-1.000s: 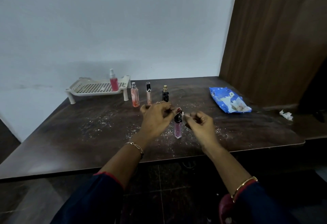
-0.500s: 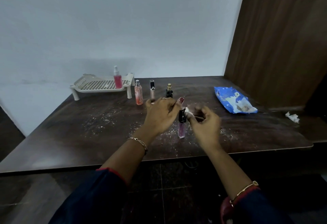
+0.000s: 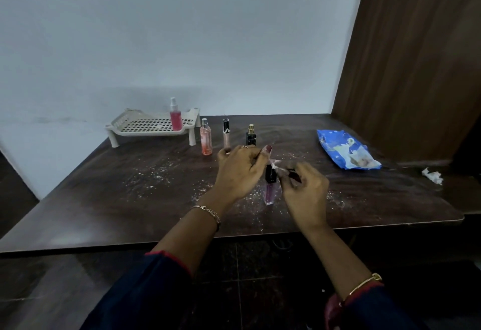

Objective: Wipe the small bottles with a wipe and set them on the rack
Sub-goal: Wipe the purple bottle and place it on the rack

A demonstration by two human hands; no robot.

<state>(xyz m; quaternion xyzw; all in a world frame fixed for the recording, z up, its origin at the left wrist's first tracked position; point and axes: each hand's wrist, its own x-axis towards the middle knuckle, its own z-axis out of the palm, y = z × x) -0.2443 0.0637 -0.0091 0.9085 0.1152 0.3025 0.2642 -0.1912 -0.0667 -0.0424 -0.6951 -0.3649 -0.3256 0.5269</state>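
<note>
A small purple bottle with a black cap stands upright on the dark table between my hands. My left hand curls against its cap from the left, thumb raised. My right hand pinches a small white wipe at the top of the cap. The white perforated rack stands at the back left with a red spray bottle on it. To the right of the rack, a peach bottle, a slim black-capped tube and a black bottle with a gold cap stand in a row.
A blue wipe pack lies at the right, near the wooden panel. A crumpled used wipe lies on the lower ledge at the far right. White specks are scattered over the table's middle. The front edge is close to me.
The wipe has shifted from beside the cap to its top, and my left thumb has lifted. The bottle has stayed in place on the table; the view has tilted slightly.
</note>
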